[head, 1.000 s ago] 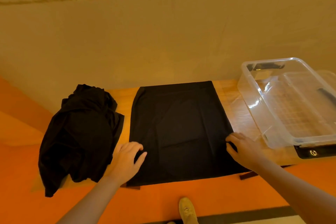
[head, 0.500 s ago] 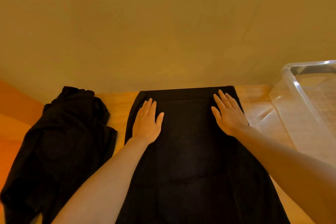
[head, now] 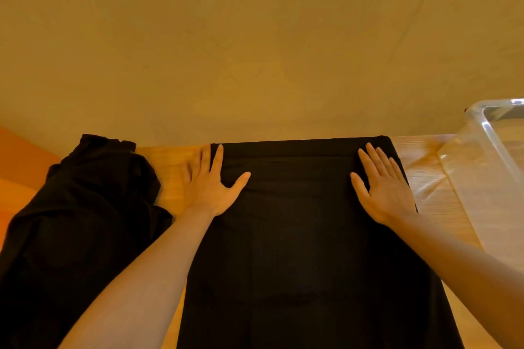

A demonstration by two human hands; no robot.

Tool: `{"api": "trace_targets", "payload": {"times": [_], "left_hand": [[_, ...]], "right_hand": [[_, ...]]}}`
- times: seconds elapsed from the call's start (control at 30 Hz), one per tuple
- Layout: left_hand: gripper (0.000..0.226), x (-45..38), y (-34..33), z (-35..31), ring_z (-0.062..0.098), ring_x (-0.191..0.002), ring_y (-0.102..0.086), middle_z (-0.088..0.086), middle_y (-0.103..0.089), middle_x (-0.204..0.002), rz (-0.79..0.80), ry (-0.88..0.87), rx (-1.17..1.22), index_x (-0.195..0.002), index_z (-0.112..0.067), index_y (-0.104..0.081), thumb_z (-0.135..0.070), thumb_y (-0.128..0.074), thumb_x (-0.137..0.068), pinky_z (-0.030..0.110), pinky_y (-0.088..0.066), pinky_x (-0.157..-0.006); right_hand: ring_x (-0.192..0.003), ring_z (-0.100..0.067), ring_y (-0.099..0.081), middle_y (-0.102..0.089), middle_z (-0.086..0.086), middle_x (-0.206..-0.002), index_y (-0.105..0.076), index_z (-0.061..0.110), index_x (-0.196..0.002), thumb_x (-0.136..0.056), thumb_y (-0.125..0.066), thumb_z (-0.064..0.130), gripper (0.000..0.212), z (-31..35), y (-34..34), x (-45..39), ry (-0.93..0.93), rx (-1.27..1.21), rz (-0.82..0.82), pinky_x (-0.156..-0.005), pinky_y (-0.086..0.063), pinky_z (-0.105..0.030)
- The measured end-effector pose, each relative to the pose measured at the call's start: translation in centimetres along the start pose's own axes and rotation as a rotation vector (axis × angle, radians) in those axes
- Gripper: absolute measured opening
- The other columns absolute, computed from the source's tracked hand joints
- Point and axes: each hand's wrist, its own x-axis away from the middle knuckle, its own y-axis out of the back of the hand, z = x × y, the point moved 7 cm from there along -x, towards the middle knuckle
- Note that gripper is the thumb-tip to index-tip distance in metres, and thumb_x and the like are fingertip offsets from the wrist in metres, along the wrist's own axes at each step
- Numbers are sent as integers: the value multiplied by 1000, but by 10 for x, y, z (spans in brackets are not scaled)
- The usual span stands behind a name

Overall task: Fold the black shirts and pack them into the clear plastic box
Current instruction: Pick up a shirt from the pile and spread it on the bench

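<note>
A black shirt [head: 300, 235] lies flat as a long rectangle down the middle of the wooden table [head: 419, 178]. My left hand [head: 211, 184] lies flat with straight fingers on its far left edge, partly on the wood. Flat on the shirt's far right corner rests my right hand [head: 382, 187], fingers straight. A heap of crumpled black shirts [head: 79, 221] sits at the left. The clear plastic box [head: 490, 178] stands at the right edge of the view, only partly seen.
A plain tan wall [head: 255, 36] rises right behind the table's far edge. An orange surface [head: 17, 167] shows beyond the heap at the far left.
Both hands went from the shirt's near corners to its far end, then slid outward toward the side edges. The view has drawn closer to the table.
</note>
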Motion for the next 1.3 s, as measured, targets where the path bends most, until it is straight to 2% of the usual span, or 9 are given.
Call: {"api": "trace_targets", "payload": {"times": [0.17,0.33,0.5,0.6,0.73,0.93,1.1,1.2,1.3], "left_hand": [[80,1,15,-12,19,-149,-1,2,-8,-162,-209,-150,-34,-153,-24,-18,-71,-16,-89,44,3,-118],[72,-9,-3,-10,15,-148,12,-1,3,-162,-39,-156,-81,-154,-28,-4,-66,-13,-94,42,3,-120],[63,5,11,-17,16,-148,7,1,-1,-162,-134,-199,-57,-154,-24,-9,-56,-11,-100,41,6,-119],[60,51,13,-30,13,-148,-1,-1,-11,-161,-190,-352,38,-153,-21,-21,-50,-17,-100,38,2,-119],[55,138,-1,-38,9,-148,-7,-4,-20,-159,-108,-517,59,-150,-21,-31,-45,-26,-101,35,-7,-120],[55,245,-27,-11,5,-147,-5,-8,-19,-159,33,-545,44,-150,-25,-29,-51,-28,-100,28,-5,-120],[67,296,-39,21,16,-147,-15,-2,-21,-158,76,-574,-66,-150,-21,-31,-60,-40,-95,36,-15,-117],[71,308,-39,39,22,-144,-27,3,-27,-156,54,-570,-154,-147,-18,-36,-45,-63,-88,40,-23,-115],[76,314,-36,47,26,-132,-46,11,-50,-141,-28,-557,-199,-135,-11,-53,-7,-85,-66,41,-40,-108]], "right_hand": [[-146,-8,13,4,5,-161,-8,19,-154,-88,-6,62,79,-6,2,-5,-14,10,-17,-121,5,-34],[-146,-7,13,3,4,-161,-7,20,-154,-89,-7,61,77,-12,1,-18,-12,28,8,-120,7,-32],[-147,-10,3,-8,1,-161,-16,15,-153,-93,-11,54,72,-6,12,-3,87,-31,-63,-121,2,-33],[-147,-7,-1,-12,4,-160,-22,19,-152,-100,-26,45,58,11,15,43,187,-63,-46,-120,-1,-31],[-147,-5,-6,-15,8,-158,-26,25,-149,-98,-41,38,55,31,6,127,269,-80,64,-119,-7,-30],[-147,-7,-4,-12,10,-158,-22,29,-148,-94,-14,53,60,34,-11,221,270,-29,152,-120,-10,-34],[-148,-8,-2,-14,7,-160,-23,27,-150,-96,-15,54,61,21,-18,276,256,-8,143,-119,-12,-37],[-148,-10,1,-13,4,-160,-20,26,-151,-96,-29,54,62,7,-21,296,256,48,140,-118,-16,-41],[-148,-18,-12,-22,-1,-158,-27,22,-150,-84,-70,27,78,-3,-22,306,276,140,109,-114,-24,-43]]}}
